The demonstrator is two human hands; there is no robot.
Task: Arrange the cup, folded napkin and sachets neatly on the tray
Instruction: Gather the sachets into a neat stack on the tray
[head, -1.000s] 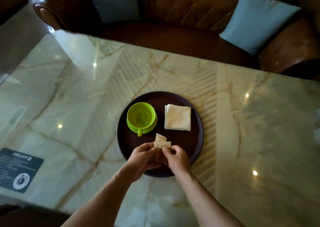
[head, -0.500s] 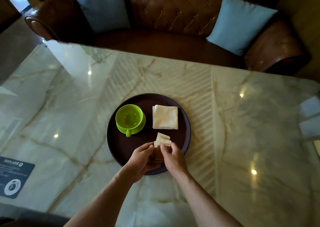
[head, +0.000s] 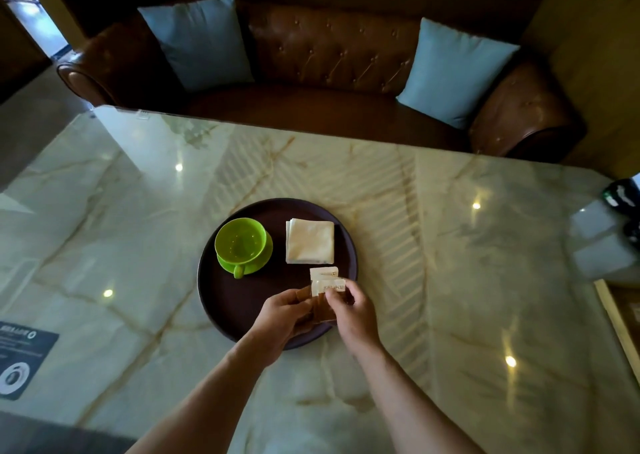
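Observation:
A round dark tray [head: 225,301] lies on the marble table. On its left stands a green cup [head: 239,242] on a green saucer, handle toward me. A folded white napkin [head: 310,241] lies on the tray's right half. Just below the napkin is a small fan of sachets [head: 325,279], white ones on top and brown ones beneath. My left hand [head: 284,315] pinches the brown sachets from the left. My right hand [head: 351,310] pinches the white sachets from the right. Both hands hover over the tray's near right part.
A brown leather sofa [head: 332,55] with two blue cushions runs along the table's far edge. A dark sticker [head: 20,360] sits at the table's left edge. Dark objects [head: 623,197] and a wooden frame [head: 620,318] sit at the right edge.
The camera view has shifted and pulled back, showing more sofa. My hands stay on the sachets and have moved them slightly right on the tray, fanned out a little more.

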